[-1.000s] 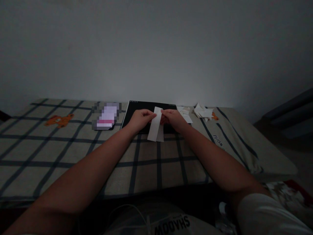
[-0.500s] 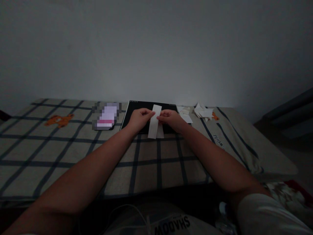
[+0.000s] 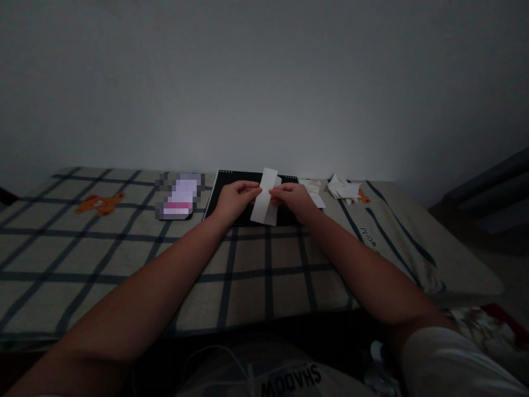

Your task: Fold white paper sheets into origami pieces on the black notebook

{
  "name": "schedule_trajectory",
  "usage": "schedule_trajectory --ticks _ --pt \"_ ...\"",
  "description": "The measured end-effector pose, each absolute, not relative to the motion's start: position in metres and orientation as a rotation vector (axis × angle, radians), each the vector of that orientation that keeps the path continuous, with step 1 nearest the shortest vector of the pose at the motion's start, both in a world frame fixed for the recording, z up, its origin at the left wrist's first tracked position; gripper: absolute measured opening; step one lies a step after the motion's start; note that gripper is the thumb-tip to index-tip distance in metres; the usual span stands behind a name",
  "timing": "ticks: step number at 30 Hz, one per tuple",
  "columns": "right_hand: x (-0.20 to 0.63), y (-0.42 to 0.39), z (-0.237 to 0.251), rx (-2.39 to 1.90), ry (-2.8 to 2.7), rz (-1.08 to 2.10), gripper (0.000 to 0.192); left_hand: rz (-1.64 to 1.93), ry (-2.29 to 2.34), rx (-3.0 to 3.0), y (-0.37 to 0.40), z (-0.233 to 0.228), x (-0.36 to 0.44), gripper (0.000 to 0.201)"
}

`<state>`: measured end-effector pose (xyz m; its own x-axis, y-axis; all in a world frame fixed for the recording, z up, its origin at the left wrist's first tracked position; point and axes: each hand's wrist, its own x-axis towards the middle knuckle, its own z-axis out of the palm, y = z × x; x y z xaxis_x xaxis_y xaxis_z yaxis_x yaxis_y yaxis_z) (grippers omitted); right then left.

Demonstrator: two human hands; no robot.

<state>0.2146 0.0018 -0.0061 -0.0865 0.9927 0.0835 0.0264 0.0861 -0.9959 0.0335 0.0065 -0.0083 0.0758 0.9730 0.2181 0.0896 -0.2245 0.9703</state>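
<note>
Paper strip (image 3: 266,194) pinched between left hand (image 3: 235,199) and right hand (image 3: 292,200), centre frame. Black board (image 3: 231,190) lies beneath on the checked bed (image 3: 124,248).

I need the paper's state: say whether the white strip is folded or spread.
Folded: the white strip, pinched between left hand and right hand, shows two offset layers.

left hand (image 3: 234,199) and right hand (image 3: 292,199) pinching a white paper strip (image 3: 266,197) — above a black pad (image 3: 231,187), checked cloth (image 3: 124,259)
</note>
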Motion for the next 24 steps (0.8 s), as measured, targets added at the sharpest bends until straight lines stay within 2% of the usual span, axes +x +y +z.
schedule_trajectory --ticks 8,16,21,24 --pt "0.214 0.003 -0.008 -1.117 -1.407 1.051 0.029 1.226 1.220 1.638 0.006 -0.009 0.030 0.033" --pt "0.213 -0.006 0.001 -1.070 -1.715 0.729 0.031 1.090 1.166 1.790 0.002 -0.008 0.033 0.044" --pt "0.216 -0.001 -0.005 -1.021 -1.758 0.566 0.027 1.166 1.173 1.652 0.006 -0.010 0.031 0.028" --pt "0.220 0.008 -0.011 -1.079 -1.634 0.461 0.028 1.243 1.163 1.494 0.011 -0.014 0.029 0.025"
